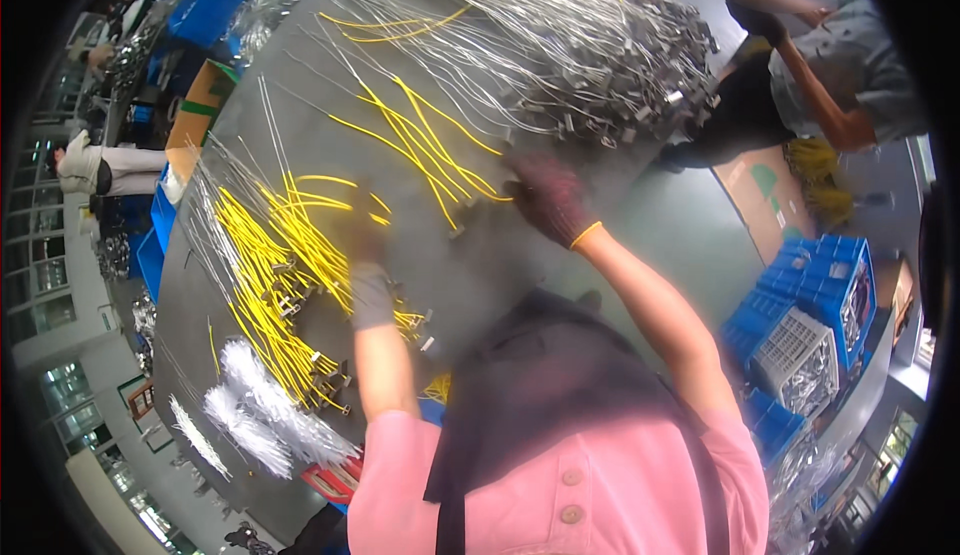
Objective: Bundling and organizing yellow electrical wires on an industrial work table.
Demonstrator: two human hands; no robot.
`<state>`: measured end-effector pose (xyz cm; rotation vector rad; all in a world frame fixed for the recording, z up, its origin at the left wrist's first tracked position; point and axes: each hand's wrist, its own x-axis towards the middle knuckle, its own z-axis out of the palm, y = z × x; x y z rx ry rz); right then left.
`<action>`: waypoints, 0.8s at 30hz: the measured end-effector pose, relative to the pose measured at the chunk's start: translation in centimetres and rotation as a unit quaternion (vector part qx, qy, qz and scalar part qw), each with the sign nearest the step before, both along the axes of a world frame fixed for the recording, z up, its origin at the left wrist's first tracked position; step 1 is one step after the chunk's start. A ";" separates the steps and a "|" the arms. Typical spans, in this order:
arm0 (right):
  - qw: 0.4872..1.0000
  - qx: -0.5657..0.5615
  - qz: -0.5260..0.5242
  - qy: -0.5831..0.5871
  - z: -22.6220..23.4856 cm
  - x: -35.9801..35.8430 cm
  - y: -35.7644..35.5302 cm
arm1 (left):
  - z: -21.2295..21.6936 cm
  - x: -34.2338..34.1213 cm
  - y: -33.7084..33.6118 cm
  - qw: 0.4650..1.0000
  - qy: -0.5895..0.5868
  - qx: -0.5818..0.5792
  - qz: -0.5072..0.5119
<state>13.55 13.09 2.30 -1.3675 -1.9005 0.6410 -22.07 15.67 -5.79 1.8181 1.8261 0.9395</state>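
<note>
My right hand [548, 195], in a dark reddish work glove with a yellow cuff, has its fingers curled at the ends of a few yellow-sleeved wires [420, 145]. These wires lie loosely spread on the grey table [440, 85], their thin pale tails pointing to the upper left. My left hand [367, 240], also gloved, is smeared by motion, so its fingers cannot be made out. It is over the right edge of a thick pile of yellow-sleeved wires [265, 275] with small dark connectors at the near ends.
A large heap of pale wires with dark connectors [610, 85] covers the table's far side. White bundled ties [265, 405] lie at the near left. Blue crates [820, 280] stand at the right. Another person [840, 75] works at the far right; a further person [110, 165] is at left.
</note>
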 end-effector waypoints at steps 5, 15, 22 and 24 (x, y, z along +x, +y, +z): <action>0.957 -0.158 -0.098 -0.224 -5.2 -1.8 1.7 | 0.2 2.1 -0.9 0.995 0.012 0.084 -0.057; 0.951 0.108 -0.058 -0.285 -5.3 -9.2 11.7 | -0.1 0.3 1.2 0.992 -0.124 -0.010 -0.013; 0.914 0.044 -0.039 -0.401 -7.4 -8.4 13.1 | 1.1 7.8 -6.8 0.959 -0.094 -0.021 -0.267; 0.928 -0.002 -0.048 -0.369 -6.9 -8.2 12.2 | 3.6 10.2 -8.7 0.896 -0.201 -0.135 -0.373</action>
